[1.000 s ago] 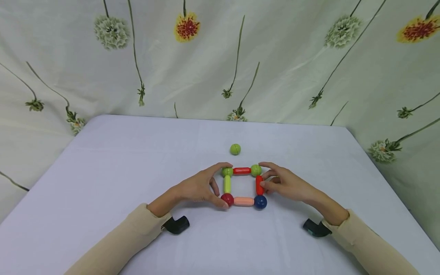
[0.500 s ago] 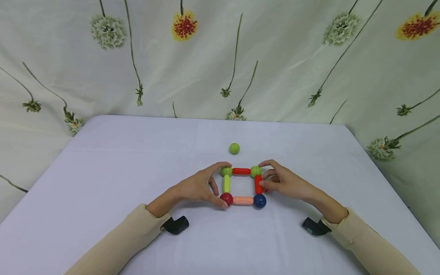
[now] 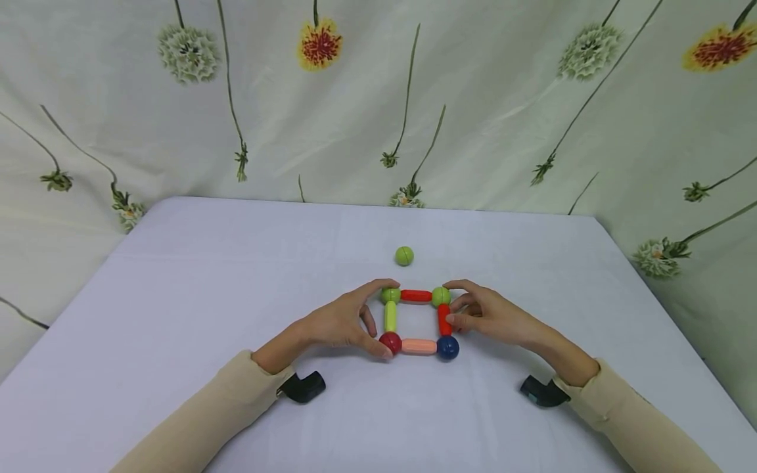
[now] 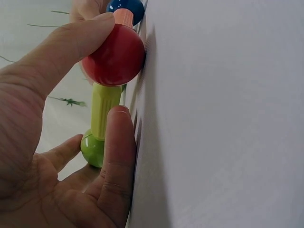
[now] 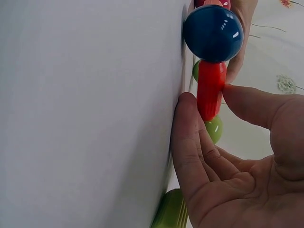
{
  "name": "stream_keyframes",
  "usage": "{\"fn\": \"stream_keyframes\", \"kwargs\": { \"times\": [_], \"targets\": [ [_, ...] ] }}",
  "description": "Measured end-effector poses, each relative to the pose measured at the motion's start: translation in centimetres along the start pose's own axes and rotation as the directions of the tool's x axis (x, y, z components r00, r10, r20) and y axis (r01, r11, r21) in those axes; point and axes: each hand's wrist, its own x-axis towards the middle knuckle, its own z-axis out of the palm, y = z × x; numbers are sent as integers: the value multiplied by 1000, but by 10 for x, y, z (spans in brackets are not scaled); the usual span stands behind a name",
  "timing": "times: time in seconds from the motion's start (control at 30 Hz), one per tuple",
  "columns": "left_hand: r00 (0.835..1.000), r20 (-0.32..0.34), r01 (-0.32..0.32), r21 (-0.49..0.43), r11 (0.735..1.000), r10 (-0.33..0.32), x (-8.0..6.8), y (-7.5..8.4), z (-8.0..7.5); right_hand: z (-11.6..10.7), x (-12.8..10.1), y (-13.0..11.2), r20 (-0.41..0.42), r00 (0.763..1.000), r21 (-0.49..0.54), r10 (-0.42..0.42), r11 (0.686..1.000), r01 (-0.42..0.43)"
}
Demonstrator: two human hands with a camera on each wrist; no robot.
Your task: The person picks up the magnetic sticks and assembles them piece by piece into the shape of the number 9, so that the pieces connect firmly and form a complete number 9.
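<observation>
A square of magnetic building rods and balls lies before me. Its corners are a red ball (image 3: 390, 343), a blue ball (image 3: 447, 347), a left green ball (image 3: 391, 295) and a right green ball (image 3: 441, 296). A yellow-green rod (image 3: 390, 316), a pink rod (image 3: 419, 347), a far red rod (image 3: 416, 296) and a right red rod (image 5: 211, 89) join them. My left hand (image 3: 345, 318) spans the left side, thumb on the red ball, index finger on the left green ball. My right hand (image 3: 493, 316) holds the right side, thumb against the right red rod, index finger at the right green ball.
A loose green ball (image 3: 405, 256) lies beyond the square. A green ribbed piece (image 5: 172, 210) shows under my right hand in the right wrist view. White cloth (image 3: 236, 263) covers the table, and a flower-printed curtain (image 3: 355, 131) hangs behind it.
The far end of the right red rod has swung slightly left, into line with the right green ball. Both hands stay nearly where they were.
</observation>
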Motion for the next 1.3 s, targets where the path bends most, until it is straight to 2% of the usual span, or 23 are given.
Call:
{"fn": "stream_keyframes", "kwargs": {
  "times": [0.27,0.5,0.63,0.77,1.3],
  "targets": [
    [1000,0,-1,15,1000,1,0,1,1,0,-1,1,3,1000,-8,9,1000,-8],
    [1000,-5,-1,14,1000,1,0,1,1,1,-4,-4,48,994,18,96,995,-97],
    [1000,-6,-7,15,1000,7,0,0,1,1,-5,-4,81,995,22,64,998,-66],
    [1000,-5,-10,15,1000,10,0,0,1,2,-5,-3,79,996,8,35,999,-36],
    [1000,-12,-9,13,1000,9,-2,1,0,1,-4,-5,77,995,10,66,998,-67]
  ]
}}
